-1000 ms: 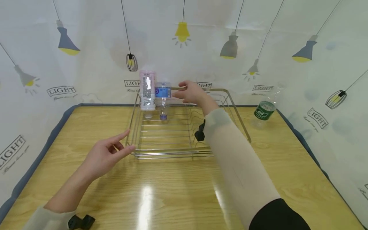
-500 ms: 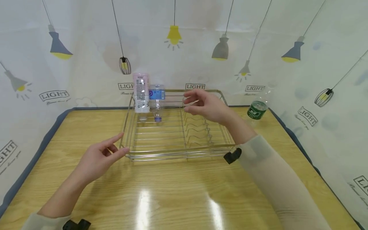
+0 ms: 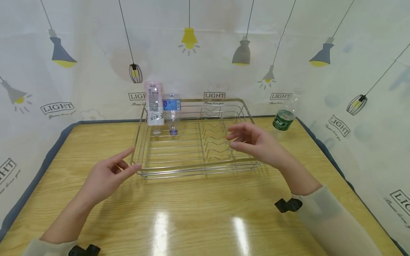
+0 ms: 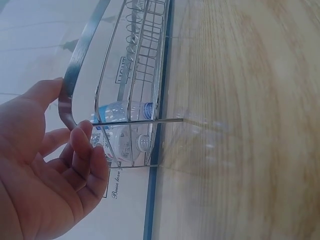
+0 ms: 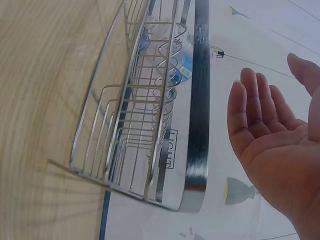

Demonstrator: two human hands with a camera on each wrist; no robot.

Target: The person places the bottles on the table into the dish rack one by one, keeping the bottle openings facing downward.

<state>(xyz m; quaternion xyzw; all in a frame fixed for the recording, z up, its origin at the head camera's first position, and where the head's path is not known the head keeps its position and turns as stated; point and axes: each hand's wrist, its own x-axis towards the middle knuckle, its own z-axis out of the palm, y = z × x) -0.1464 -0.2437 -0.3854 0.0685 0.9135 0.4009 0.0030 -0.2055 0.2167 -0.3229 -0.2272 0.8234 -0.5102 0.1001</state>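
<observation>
A metal wire dish rack (image 3: 174, 168) stands on the table. My left hand (image 3: 107, 177) pinches its near left corner between thumb and forefinger; in the left wrist view the thumb touches the rim's outer face. Two bottles stand cap down at the rack's back left. One has a pink and white label (image 3: 154, 103); beside it is a clear bottle with a blue label (image 3: 172, 113) and a purple cap. My right hand (image 3: 256, 144) hovers at the rack's right end, fingers loosely bent and holding nothing. The right wrist view shows its bare palm.
A clear bottle with a green label (image 3: 283, 117) stands at the table's back right, outside the rack. Wavy wire dividers (image 3: 215, 137) fill the rack's right half. A printed cloth (image 3: 211, 46) hangs behind the wooden table (image 3: 198, 209).
My right hand has drawn back from beside the blue-labelled bottle, moving right and nearer to me. The left hand keeps its place at the rack's corner. The bottles stay put; the view shifts slightly.
</observation>
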